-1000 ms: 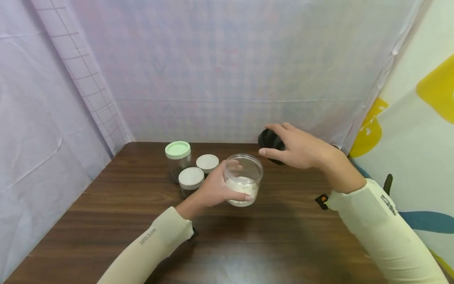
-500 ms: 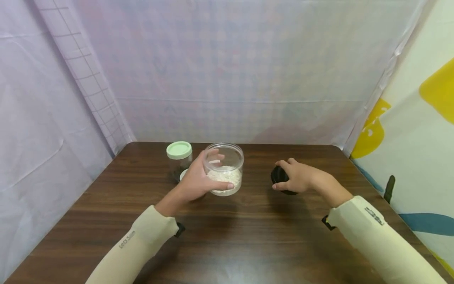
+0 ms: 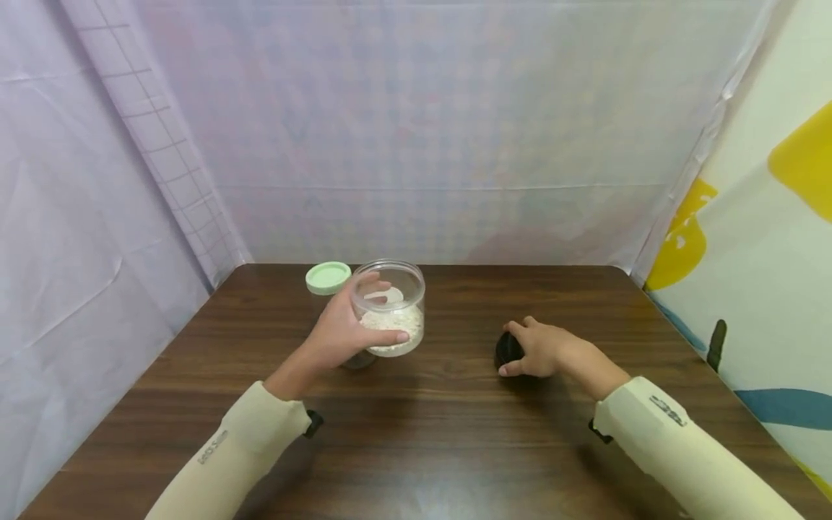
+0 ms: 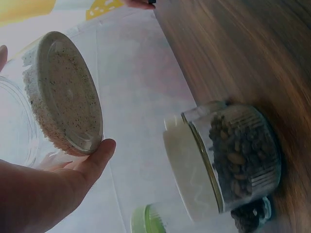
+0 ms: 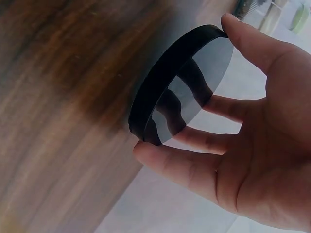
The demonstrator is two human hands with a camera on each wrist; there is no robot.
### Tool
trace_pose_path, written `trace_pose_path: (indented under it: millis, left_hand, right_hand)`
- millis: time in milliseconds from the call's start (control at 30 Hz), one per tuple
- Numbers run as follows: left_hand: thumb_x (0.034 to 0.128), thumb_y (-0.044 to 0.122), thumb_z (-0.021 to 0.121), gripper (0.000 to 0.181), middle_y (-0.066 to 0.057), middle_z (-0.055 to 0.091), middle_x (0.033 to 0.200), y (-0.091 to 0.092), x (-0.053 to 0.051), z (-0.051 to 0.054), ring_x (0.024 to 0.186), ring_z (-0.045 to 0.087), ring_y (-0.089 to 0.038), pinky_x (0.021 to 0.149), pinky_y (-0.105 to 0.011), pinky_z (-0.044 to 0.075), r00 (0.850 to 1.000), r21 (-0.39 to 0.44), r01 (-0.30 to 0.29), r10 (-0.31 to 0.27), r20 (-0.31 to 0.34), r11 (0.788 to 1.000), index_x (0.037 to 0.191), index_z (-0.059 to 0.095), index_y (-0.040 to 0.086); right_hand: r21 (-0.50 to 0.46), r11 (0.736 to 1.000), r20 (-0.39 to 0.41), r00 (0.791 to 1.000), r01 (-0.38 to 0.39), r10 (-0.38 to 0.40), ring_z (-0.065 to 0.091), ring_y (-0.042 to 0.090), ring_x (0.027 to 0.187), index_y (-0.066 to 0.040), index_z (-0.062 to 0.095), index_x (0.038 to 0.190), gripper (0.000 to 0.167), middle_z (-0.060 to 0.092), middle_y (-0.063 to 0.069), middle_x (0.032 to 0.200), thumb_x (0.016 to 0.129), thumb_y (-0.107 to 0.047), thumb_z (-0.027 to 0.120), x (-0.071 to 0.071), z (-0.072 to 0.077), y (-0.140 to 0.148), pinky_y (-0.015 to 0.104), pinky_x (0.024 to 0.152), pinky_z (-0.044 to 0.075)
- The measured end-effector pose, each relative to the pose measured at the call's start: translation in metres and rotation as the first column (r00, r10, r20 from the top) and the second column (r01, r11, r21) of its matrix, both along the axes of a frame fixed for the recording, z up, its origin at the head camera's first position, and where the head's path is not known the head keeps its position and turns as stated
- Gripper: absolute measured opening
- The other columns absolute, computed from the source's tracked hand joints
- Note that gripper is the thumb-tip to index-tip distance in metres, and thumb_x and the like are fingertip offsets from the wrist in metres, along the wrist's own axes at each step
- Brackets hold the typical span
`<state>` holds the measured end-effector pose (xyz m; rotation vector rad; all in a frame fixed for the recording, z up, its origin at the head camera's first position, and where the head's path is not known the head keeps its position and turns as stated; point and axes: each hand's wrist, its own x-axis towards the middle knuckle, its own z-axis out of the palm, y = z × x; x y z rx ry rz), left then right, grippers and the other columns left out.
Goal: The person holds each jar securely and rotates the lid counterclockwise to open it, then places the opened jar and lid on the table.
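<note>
The left hand (image 3: 334,332) grips a clear open-topped jar (image 3: 411,318) from its left side, above the table, with pale flaky contents low inside. In the left wrist view the jar's underside (image 4: 70,94) shows, the left hand's (image 4: 63,187) thumb at its lower edge. At right, the right hand (image 3: 546,350) holds a round black lid (image 3: 508,349) by its rim, low over the table. The right wrist view shows the lid (image 5: 160,82) tilted, its glossy face towards the palm and the right hand's (image 5: 262,116) fingertips around the rim.
A green-lidded jar (image 3: 328,278) stands behind the left hand. A white-lidded jar (image 4: 243,158) with dark pieces stands near it on the brown table (image 3: 442,448); in the head view it is mostly hidden. Cloth (image 3: 422,130) hangs behind the table.
The left hand has carried the open jar leftwards, in front of the white-lidded jars. The right hand has lowered the black lid towards the table and away from the jar.
</note>
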<state>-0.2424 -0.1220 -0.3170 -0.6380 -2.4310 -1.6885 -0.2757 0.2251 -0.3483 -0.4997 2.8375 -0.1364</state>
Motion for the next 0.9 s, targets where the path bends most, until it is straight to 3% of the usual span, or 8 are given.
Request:
trace_pose_path:
  millis: [133, 367, 500, 733, 900]
  left_hand:
    - [0.0688, 0.024, 0.095, 0.110, -0.008, 0.054, 0.148, -0.008, 0.000, 0.001, 0.136, 0.051, -0.028, 0.106, -0.048, 0.047, 1.000, -0.009, -0.029, 0.030, 0.011, 1.000, 0.155, 0.028, 0.012]
    - [0.0718, 0.036, 0.093, 0.114, 0.003, 0.051, 0.151, -0.021, 0.000, 0.007, 0.143, 0.042, -0.025, 0.112, -0.053, 0.039, 0.994, -0.020, -0.085, 0.086, 0.066, 0.996, 0.157, 0.020, 0.024]
    - [0.0706, 0.038, 0.094, 0.110, -0.001, 0.050, 0.151, -0.030, 0.000, 0.009, 0.141, 0.042, -0.026, 0.112, -0.052, 0.038, 0.990, -0.041, -0.135, 0.137, 0.046, 0.990, 0.155, 0.025, 0.018]
    - [0.0703, 0.040, 0.094, 0.112, -0.014, 0.039, 0.153, -0.046, 0.004, 0.012, 0.135, 0.043, -0.030, 0.108, -0.049, 0.040, 0.965, -0.066, -0.261, 0.262, 0.021, 0.963, 0.154, 0.026, 0.010]
    - [0.0717, 0.040, 0.093, 0.112, -0.016, 0.042, 0.148, -0.059, 0.006, 0.013, 0.133, 0.045, -0.031, 0.107, -0.048, 0.041, 0.953, -0.068, -0.303, 0.304, 0.012, 0.951, 0.156, 0.025, 0.009]
  right_hand:
    - [0.015, 1.000, -0.011, 1.000, -0.009, 0.009, 0.057, 0.049, 0.121, -0.011, 0.037, 0.155, 0.090, 0.040, 0.027, 0.150, 0.088, -0.061, 0.069, 0.001, -0.005, -0.001, 0.064, 0.095, 0.048]
    - [0.029, 1.000, -0.024, 1.000, -0.003, 0.003, 0.057, 0.049, 0.121, -0.011, 0.038, 0.155, 0.088, 0.041, 0.027, 0.150, 0.089, -0.061, 0.068, 0.002, -0.010, -0.001, 0.064, 0.094, 0.048]
    - [0.043, 0.999, -0.036, 0.999, 0.003, -0.001, 0.056, 0.051, 0.121, -0.010, 0.039, 0.155, 0.088, 0.041, 0.028, 0.150, 0.089, -0.062, 0.067, 0.003, -0.014, 0.000, 0.065, 0.093, 0.049]
    - [0.061, 0.998, -0.050, 0.999, 0.010, -0.007, 0.050, 0.053, 0.127, -0.009, 0.041, 0.153, 0.087, 0.042, 0.029, 0.151, 0.090, -0.063, 0.066, 0.003, -0.019, 0.002, 0.067, 0.097, 0.046]
    - [0.070, 0.998, -0.062, 0.998, 0.006, -0.002, 0.050, 0.052, 0.129, -0.009, 0.041, 0.153, 0.086, 0.043, 0.029, 0.150, 0.090, -0.063, 0.065, 0.001, -0.022, 0.001, 0.066, 0.099, 0.045]
